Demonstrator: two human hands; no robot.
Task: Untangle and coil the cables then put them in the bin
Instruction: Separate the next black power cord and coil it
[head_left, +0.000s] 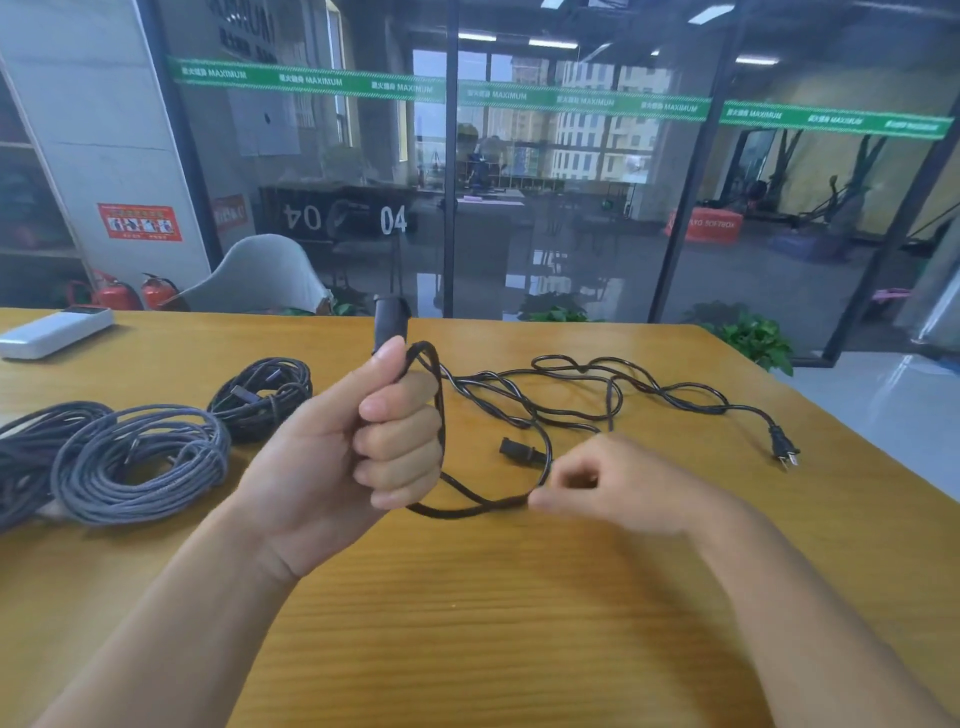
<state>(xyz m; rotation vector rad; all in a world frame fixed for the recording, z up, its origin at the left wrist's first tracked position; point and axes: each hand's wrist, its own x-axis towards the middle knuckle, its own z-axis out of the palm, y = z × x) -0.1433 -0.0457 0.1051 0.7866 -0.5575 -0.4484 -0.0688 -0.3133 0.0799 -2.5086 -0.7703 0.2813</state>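
My left hand (363, 441) is raised above the table and grips a black power cable (571, 395) near its connector end (390, 317), which sticks up above my thumb. One loop of the cable hangs from that fist and curves down to my right hand (613, 483), which pinches it between thumb and fingers. The remaining length lies tangled on the wooden table (493, 597), running right to a pronged plug (784, 449). A second black plug (522, 449) lies between my hands. No bin is in view.
Coiled cables lie on the left of the table: a small black coil (262, 397), a grey coil (140, 462) and a darker coil (26, 452) at the edge. A white device (54, 332) sits far left. A chair (260, 275) stands behind the table.
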